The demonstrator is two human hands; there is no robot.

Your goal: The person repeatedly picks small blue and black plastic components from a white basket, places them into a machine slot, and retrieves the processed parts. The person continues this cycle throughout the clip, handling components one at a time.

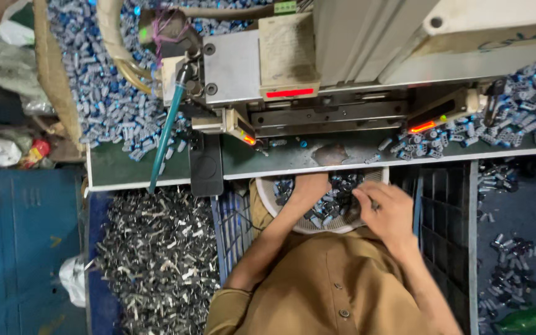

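Both hands (pixel 348 201) in white basket (pixel 268 208) of small dark parts (pixel 333 198).

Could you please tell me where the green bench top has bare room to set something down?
The green bench top is bare between the teal hose and its left edge, and between the black pad and the brown stain. Small blue parts crowd the back left; more crowd the right.

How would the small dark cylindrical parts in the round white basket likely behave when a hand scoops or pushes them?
The small dark parts look rigid and light, so they would probably shift easily. Being cylindrical and loosely heaped in the white basket, they seem apt to roll and slide. The left hand and right hand both reach in; a few may slip out.
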